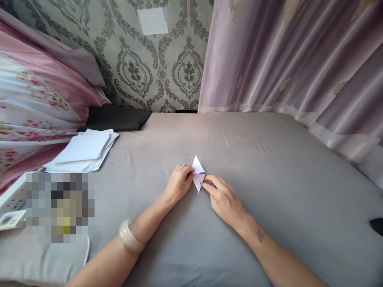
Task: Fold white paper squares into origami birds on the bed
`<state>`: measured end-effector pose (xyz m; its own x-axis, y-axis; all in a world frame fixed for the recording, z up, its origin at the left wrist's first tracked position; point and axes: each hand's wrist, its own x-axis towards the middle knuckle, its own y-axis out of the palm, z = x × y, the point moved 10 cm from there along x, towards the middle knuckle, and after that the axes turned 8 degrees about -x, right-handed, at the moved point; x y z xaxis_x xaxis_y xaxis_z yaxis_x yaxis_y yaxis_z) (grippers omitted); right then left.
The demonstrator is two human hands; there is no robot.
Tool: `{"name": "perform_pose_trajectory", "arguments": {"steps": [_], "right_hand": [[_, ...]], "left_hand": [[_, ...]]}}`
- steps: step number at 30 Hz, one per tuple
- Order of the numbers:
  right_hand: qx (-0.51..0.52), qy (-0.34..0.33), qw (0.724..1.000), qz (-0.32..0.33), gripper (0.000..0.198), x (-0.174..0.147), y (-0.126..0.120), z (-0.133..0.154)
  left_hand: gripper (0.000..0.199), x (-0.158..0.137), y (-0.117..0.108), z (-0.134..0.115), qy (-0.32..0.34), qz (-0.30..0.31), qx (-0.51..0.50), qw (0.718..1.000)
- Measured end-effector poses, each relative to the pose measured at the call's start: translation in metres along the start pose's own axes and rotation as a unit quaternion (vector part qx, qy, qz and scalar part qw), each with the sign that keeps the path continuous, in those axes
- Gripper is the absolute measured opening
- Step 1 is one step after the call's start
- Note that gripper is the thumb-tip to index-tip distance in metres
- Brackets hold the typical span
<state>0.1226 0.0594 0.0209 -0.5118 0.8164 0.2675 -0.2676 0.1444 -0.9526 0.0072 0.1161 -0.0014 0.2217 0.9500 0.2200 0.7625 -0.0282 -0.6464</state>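
Note:
A small piece of folded white paper (pixel 197 165) lies between my hands, with one pointed flap reaching away from me and another toward me. My left hand (pixel 180 181) pinches its left side, fingers closed over the paper's edge. On the other side, my right hand (pixel 223 195) has its thumb and forefinger at the paper's right edge, near the lower flap. Whether those right fingers grip the paper or only touch it, I cannot tell. A pale bangle (pixel 130 238) circles my left wrist.
A grey sheet (pixel 284 179) covers the surface beneath. Stacked white paper (pixel 86 147) lies at the left, before a black folded item (pixel 116 117). A power strip (pixel 16 195) and a blurred-out patch are nearer on that side. Purple curtains (pixel 269 59) hang at the right.

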Motion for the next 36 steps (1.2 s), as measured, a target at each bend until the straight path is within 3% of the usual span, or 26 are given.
{"name": "perform_pose_trajectory", "arguments": {"steps": [3, 6, 9, 12, 15, 18, 24, 32, 36], "right_hand": [[0.018, -0.035, 0.999, 0.005, 0.040, -0.001, 0.003, 0.009], [0.088, -0.018, 0.996, -0.013, 0.040, 0.000, 0.005, 0.003], [0.220, 0.091, 0.970, -0.045, 0.041, 0.002, 0.010, -0.027], [0.281, 0.204, 0.936, -0.064, 0.034, 0.001, 0.021, -0.059], [0.287, 0.233, 0.928, -0.048, 0.029, 0.004, 0.029, -0.074], [0.296, 0.227, 0.928, -0.018, 0.027, 0.010, 0.032, -0.081], [0.300, 0.192, 0.934, 0.009, 0.032, 0.024, 0.033, -0.089], [0.282, 0.144, 0.948, 0.027, 0.031, 0.046, 0.036, -0.069], [0.268, 0.136, 0.954, 0.020, 0.026, 0.046, 0.038, -0.065]], "left_hand": [[0.010, 0.005, 0.006, 0.006, -0.019, 0.028, -0.022, 0.999], [0.010, 0.010, 0.009, 0.012, -0.035, 0.040, -0.037, 0.998], [0.012, 0.013, 0.011, 0.016, -0.044, 0.046, -0.057, 0.996], [0.020, 0.012, 0.011, 0.021, -0.060, 0.048, -0.090, 0.993], [0.040, 0.010, 0.005, 0.026, -0.087, 0.043, -0.133, 0.986], [0.047, 0.007, -0.008, 0.036, -0.119, 0.028, -0.173, 0.977], [0.038, 0.010, -0.038, 0.052, -0.155, -0.028, -0.218, 0.963], [0.043, 0.027, -0.019, 0.033, -0.118, -0.042, -0.271, 0.954], [0.044, 0.024, -0.008, 0.014, -0.071, 0.011, -0.276, 0.958]]}}
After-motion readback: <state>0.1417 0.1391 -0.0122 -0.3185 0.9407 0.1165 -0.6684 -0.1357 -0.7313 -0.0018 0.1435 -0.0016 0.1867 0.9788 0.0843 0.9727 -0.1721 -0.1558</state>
